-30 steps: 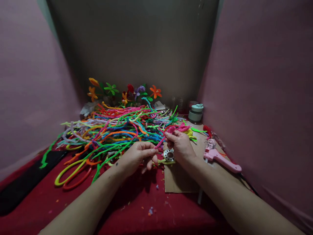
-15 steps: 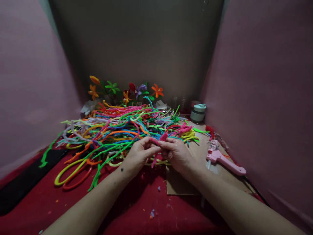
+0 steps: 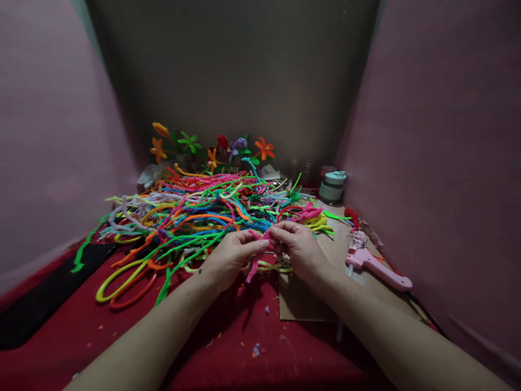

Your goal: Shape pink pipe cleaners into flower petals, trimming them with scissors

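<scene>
A pink pipe cleaner (image 3: 253,269) is pinched between both hands, with one end hanging below the fingers. My left hand (image 3: 236,255) is closed on it, thumb and forefinger pressed together. From the other side my right hand (image 3: 299,247) grips the same pink piece close to the left fingertips. The part between the fingers is mostly covered, so its exact shape cannot be made out. Right behind the hands lies a big tangled heap of pipe cleaners (image 3: 191,220) in many colours.
A pink hot glue gun (image 3: 378,266) lies on a cardboard sheet (image 3: 303,301) at the right. Behind it stands a pale green lidded jar (image 3: 331,190). Several pipe-cleaner flowers (image 3: 264,147) stand at the back. A black strip (image 3: 52,296) crosses the red cloth (image 3: 228,347) at the left.
The right fingers have shifted over the pink pipe cleaner, covering its upper end that stuck up before. Its lower end now hangs slightly further left. The whole view has shifted a little.
</scene>
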The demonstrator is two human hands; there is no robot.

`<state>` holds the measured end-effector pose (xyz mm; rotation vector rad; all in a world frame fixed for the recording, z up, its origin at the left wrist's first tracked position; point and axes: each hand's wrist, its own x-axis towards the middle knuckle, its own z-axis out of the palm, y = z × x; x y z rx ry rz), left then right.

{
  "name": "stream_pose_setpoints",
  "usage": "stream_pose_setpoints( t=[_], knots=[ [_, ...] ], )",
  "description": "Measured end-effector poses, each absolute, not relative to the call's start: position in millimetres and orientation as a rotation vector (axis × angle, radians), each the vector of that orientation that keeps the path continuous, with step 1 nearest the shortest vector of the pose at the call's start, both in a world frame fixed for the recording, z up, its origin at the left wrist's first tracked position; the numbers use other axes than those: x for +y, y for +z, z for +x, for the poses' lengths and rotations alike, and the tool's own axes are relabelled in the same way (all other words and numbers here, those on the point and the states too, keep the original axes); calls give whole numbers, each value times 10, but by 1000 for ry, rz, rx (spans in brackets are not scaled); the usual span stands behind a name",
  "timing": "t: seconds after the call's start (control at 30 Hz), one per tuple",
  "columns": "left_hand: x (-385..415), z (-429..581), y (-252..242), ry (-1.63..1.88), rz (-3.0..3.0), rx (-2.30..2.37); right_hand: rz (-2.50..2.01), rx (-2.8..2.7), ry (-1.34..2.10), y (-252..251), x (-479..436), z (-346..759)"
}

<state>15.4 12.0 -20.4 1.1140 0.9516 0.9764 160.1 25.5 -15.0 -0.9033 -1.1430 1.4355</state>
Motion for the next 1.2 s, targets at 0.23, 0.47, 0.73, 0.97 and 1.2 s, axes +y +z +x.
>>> stream_pose_setpoints(
  t=[0.23, 0.47, 0.73, 0.97, 1.2],
  knots=[
    [135, 137, -191, 926, 1173, 1107, -961, -1209, 1321, -187, 229, 1570],
    [146, 139, -192, 971, 1149, 1089, -892, -1141, 1405, -229, 261, 1563],
    [79, 203, -86, 998, 1177, 1153, -834, -1003, 1638, -230, 289, 1593],
    [89, 200, -112, 1038, 1372, 1226, -895, -1065, 1524, -238, 268, 1598],
    [60, 189, -43, 994, 1300, 1259, -872, -1089, 1587, -196, 288, 1621]
  ],
)
